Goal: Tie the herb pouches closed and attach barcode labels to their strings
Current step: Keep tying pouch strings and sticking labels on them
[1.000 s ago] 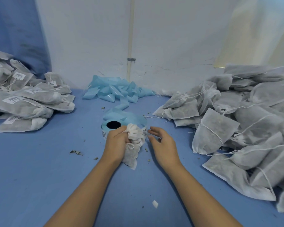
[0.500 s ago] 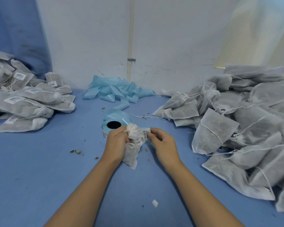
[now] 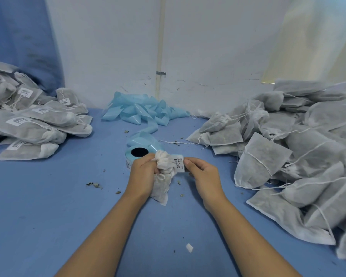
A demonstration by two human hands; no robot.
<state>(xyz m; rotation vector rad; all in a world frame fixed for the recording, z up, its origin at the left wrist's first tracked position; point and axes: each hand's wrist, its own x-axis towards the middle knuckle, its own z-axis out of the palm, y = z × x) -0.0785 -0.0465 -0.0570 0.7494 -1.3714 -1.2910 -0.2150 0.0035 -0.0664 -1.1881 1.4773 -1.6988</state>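
Observation:
My left hand [image 3: 143, 173] grips the gathered neck of a white herb pouch [image 3: 162, 184], whose body hangs down onto the blue table. Against the pouch's bunched top sits a white barcode label [image 3: 178, 163], pinched at its right edge by my right hand [image 3: 203, 175]. Just behind my hands stands the label roll [image 3: 140, 153], blue backing with a black core. The pouch's string is mostly hidden between my fingers.
Several labelled pouches [image 3: 28, 124] are piled at the left. A large heap of unlabelled pouches [image 3: 292, 148] with loose strings fills the right side. Crumpled blue backing strip [image 3: 144, 110] lies by the white wall. Herb crumbs [image 3: 94, 184] and a paper scrap [image 3: 189, 247] dot the blue table [image 3: 48, 216].
My right hand, open beside the pouch a second ago, has taken a barcode label and brought it against the pouch's gathered top. My left hand has kept its grip.

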